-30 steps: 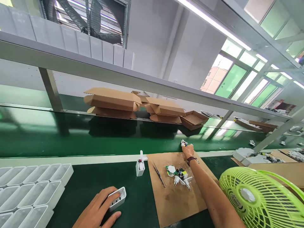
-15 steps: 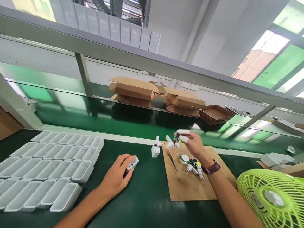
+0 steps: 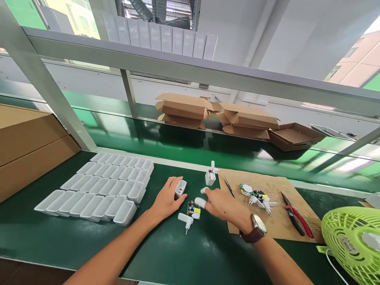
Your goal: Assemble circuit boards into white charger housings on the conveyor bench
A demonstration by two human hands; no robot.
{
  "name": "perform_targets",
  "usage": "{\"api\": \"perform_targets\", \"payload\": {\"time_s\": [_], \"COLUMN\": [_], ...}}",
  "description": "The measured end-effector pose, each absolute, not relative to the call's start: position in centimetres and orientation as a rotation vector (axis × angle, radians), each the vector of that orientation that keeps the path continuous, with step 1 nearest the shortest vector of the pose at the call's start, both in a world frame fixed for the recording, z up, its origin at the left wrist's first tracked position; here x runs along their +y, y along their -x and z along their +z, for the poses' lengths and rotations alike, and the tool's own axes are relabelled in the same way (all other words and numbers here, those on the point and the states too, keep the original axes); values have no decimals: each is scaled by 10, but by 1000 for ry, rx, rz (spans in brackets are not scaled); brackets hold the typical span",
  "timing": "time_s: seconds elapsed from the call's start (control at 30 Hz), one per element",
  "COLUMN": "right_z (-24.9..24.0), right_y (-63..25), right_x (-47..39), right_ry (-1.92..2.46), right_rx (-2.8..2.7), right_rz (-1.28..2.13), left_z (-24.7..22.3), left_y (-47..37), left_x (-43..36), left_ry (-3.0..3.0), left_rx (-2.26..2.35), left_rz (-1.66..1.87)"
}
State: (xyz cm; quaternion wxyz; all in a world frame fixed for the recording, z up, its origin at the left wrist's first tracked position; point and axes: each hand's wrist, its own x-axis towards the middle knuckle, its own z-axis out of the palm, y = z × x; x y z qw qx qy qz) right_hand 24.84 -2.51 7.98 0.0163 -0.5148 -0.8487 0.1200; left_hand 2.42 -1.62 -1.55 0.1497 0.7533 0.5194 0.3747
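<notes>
Between left fingers [image 3: 179, 201], white casing [image 3: 180, 190], long axis pointing away

With the circuit board [image 3: 194, 210] as clock centre: rows of cases [image 3: 101, 184] 9ish, held case [image 3: 180, 189] at 11, boxes [image 3: 184, 107] way back around 12, cardboard sheet [image 3: 278, 227] at 3, pliers [image 3: 287, 206] on it, fan [image 3: 342, 231] past that.

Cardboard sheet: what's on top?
Tweezers, circuit boards, white plug parts and pliers lie on the sheet. The right hand and wristwatch cover part; anything beneath can't be seen.
</notes>
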Motion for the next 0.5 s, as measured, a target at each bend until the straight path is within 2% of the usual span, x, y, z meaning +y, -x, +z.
{"api": "perform_targets", "payload": {"time_s": [0.17,0.33,0.5], "right_z": [55,48,37], "right_y": [-247,-251,-232], "right_x": [-46,-34,-52], "right_ry": [1518,1539,1603], "right_rx": [-2639,-2407,-2490], "right_rz": [492,415,404], "left_z": [-13,-11,-9], "left_y": [-25,-25,-24], "left_x": [-17,-18,-20], "left_ry": [-2138,-2108,-2062], "left_rx": [1485,1475,1481], "left_rz": [1035,1001,941]}}
